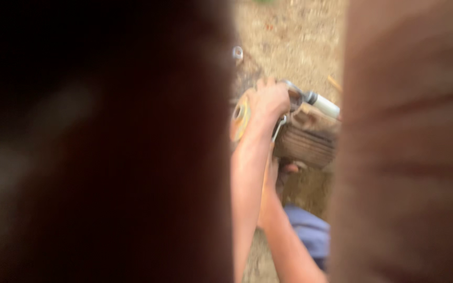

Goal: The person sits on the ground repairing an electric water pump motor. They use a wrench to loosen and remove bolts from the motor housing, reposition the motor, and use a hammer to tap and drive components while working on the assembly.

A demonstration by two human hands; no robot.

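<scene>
Upper hand (269,99), side unclear, grips a grinder (294,99) with disc (240,116), steadying it over a log (308,139) on dirt ground (294,36). Other hand's grip hidden below.

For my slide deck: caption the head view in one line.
Between two blurred dark shapes, a hand grips a metal tool on a wooden block over sandy ground.

Head view, downward, between blurred uprights
</scene>
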